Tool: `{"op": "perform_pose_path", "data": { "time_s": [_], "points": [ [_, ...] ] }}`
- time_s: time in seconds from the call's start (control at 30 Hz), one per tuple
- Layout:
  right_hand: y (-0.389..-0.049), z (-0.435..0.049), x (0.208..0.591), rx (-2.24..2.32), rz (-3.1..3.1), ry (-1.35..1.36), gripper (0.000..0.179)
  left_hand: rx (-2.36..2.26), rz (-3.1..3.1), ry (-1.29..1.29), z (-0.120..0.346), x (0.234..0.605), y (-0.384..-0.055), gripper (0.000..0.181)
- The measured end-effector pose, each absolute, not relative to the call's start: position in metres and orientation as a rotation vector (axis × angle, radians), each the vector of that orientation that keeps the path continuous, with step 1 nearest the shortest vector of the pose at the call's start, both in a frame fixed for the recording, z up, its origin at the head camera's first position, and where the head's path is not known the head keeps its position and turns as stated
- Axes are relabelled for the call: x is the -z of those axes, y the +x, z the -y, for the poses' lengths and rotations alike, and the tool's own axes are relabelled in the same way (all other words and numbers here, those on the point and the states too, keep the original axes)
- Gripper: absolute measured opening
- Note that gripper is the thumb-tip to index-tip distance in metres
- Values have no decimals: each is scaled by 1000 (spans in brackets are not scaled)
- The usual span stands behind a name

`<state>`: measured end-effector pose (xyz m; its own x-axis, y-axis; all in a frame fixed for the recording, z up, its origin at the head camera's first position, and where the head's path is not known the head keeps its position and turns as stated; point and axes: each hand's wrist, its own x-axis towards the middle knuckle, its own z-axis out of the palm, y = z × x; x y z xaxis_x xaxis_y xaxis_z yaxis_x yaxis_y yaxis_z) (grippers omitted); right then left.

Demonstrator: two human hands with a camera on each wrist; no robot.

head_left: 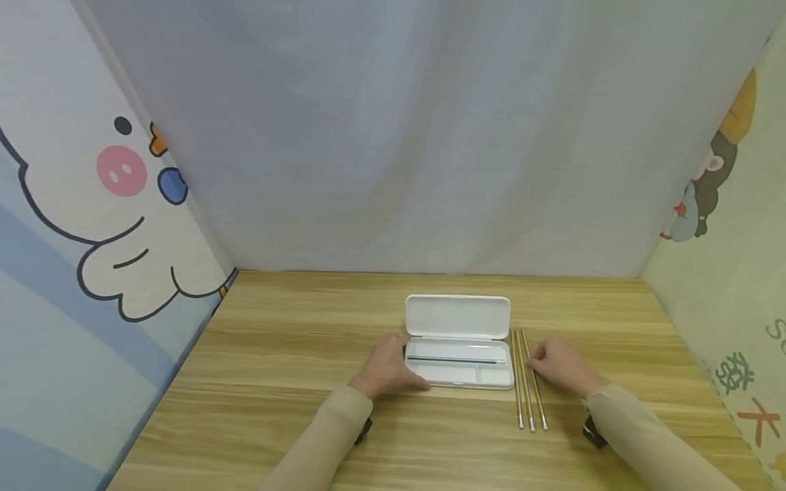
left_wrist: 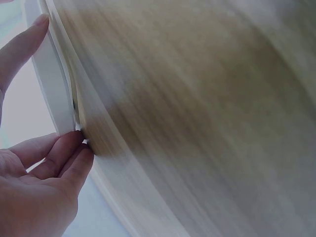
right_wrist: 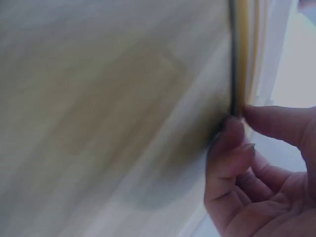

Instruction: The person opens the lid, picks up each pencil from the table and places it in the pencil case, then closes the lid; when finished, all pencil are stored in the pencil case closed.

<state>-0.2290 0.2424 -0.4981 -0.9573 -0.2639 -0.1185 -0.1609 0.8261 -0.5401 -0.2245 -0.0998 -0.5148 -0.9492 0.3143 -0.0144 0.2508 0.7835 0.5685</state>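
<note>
A white pencil case (head_left: 442,374) lies with its lid (head_left: 458,317) tipped back on the far side. Inside the back compartment is a dark green pencil (head_left: 454,359). My left hand (head_left: 388,368) grips the case's left end, thumb at the front edge and fingers round the back corner; the left wrist view shows fingertips (left_wrist: 74,136) against its side. Right of the case lie three yellow pencils side by side, eraser ends toward me. The rightmost pencil (head_left: 537,392) is pinched between thumb and index finger of my right hand (head_left: 565,367), also seen in the right wrist view.
Everything sits on a wood-grain table (head_left: 295,341). A pale grey curtain (head_left: 368,136) hangs along its back edge. Cartoon-printed panels stand at the left (head_left: 55,177) and right (head_left: 724,286).
</note>
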Motion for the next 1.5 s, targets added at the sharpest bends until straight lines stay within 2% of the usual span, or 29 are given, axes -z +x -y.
{"op": "perform_pose_path", "data": {
  "time_s": [0.27,0.43,0.77,1.07,1.3,1.5],
  "points": [
    [-237,-234,491,747,-2768,-159,30,-898,-2864,459,100,514,-225,78],
    [-241,-231,493,740,-2781,-107,23,-890,-2864,460,100,514,-225,81],
    [-243,-235,499,824,-2743,-74,29,-889,-2864,467,100,516,-223,82],
    [-239,-236,479,916,-2637,-16,26,-864,-2881,484,101,514,-224,79],
    [-239,-238,462,993,-2635,-91,22,-858,-2880,470,101,515,-225,83],
    [-242,-242,458,1109,-2601,-119,17,-873,-2881,482,101,516,-225,79]
  ]
}}
